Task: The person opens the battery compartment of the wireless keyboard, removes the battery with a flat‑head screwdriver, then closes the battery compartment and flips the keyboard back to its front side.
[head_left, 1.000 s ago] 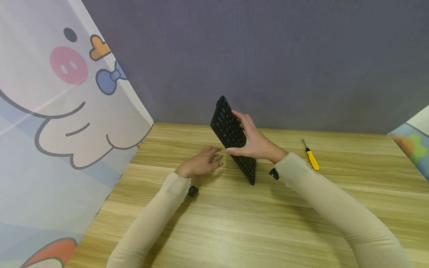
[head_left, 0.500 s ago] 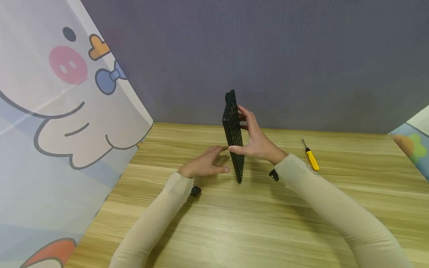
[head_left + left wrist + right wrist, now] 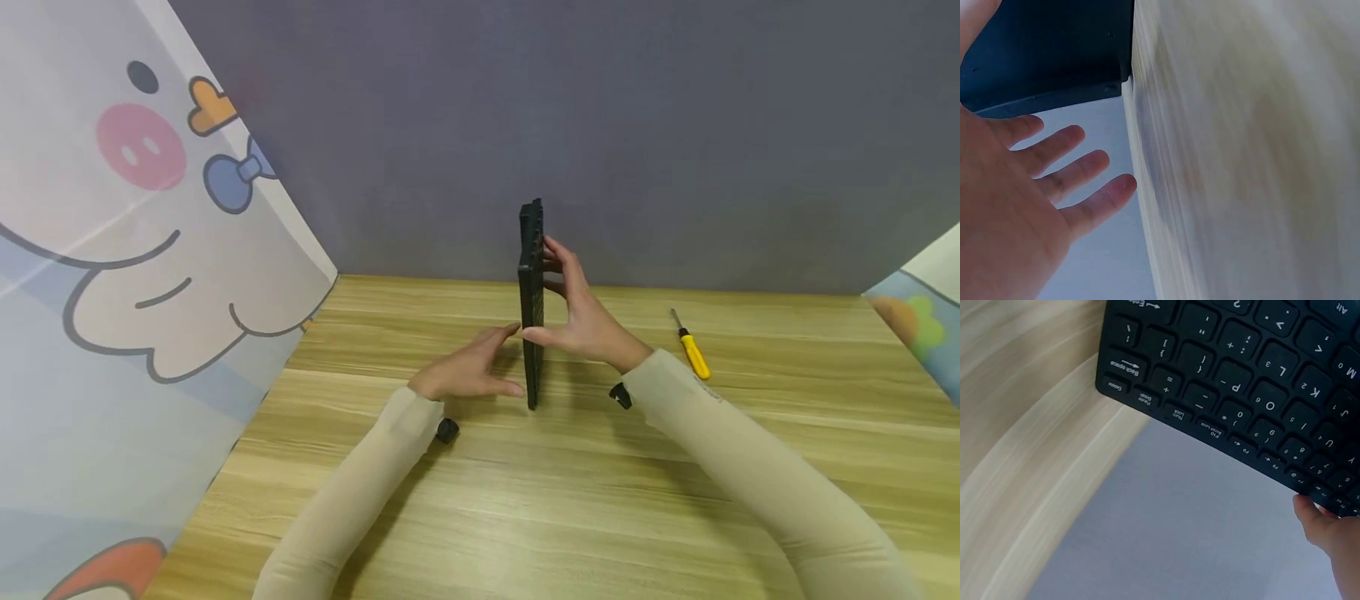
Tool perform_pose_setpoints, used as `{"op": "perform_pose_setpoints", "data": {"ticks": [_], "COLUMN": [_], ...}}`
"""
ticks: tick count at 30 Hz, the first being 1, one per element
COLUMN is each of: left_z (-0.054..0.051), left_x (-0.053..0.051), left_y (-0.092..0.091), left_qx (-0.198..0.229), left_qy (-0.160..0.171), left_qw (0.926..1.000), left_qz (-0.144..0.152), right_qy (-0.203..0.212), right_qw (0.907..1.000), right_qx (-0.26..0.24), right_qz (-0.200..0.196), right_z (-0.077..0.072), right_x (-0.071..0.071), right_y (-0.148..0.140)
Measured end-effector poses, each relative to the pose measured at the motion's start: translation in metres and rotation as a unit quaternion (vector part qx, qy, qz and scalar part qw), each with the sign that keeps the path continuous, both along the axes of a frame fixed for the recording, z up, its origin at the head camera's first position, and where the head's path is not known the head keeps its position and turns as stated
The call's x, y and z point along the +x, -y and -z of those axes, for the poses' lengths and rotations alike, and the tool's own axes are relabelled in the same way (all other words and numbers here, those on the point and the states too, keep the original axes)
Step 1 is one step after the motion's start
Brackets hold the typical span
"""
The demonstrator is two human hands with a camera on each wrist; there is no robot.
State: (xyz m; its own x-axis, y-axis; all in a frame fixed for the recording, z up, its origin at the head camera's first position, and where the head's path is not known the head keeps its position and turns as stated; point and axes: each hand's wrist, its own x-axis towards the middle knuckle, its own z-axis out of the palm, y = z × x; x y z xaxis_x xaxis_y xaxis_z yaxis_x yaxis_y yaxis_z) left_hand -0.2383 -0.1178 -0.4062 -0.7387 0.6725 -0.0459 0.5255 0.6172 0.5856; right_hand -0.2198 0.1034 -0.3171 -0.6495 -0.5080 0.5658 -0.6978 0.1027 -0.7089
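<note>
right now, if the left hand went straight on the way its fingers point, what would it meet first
Most likely the keyboard, upright in front of the left hand in the head view; depth is unclear, so it may already touch or might slip past the edge.

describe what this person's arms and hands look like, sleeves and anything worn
The left sleeve and right sleeve are long and pale cream, ending at the wrists. A faint dark marking near the right cuff is too small to read. A small black piece shows by the left cuff, a second black piece by the right. No gloves are worn.
</note>
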Motion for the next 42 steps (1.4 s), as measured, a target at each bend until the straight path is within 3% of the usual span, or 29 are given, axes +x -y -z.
{"op": "perform_pose_setpoints", "data": {"ticks": [16, 42], "left_z": [-0.001, 0.000], "left_x": [0.001, 0.000], "left_y": [-0.015, -0.024], "left_qx": [-0.001, 0.022], "left_qy": [0.033, 0.044], "left_qw": [0.9995, 0.9987], "left_qz": [0.002, 0.015], "right_qy": [-0.007, -0.038], "right_qw": [0.9999, 0.9973], "right_qx": [-0.015, -0.062], "right_qz": [-0.005, 0.012], "right_z": [0.000, -0.023], "right_x": [0.003, 0.007], "right_y": [-0.011, -0.030]}}
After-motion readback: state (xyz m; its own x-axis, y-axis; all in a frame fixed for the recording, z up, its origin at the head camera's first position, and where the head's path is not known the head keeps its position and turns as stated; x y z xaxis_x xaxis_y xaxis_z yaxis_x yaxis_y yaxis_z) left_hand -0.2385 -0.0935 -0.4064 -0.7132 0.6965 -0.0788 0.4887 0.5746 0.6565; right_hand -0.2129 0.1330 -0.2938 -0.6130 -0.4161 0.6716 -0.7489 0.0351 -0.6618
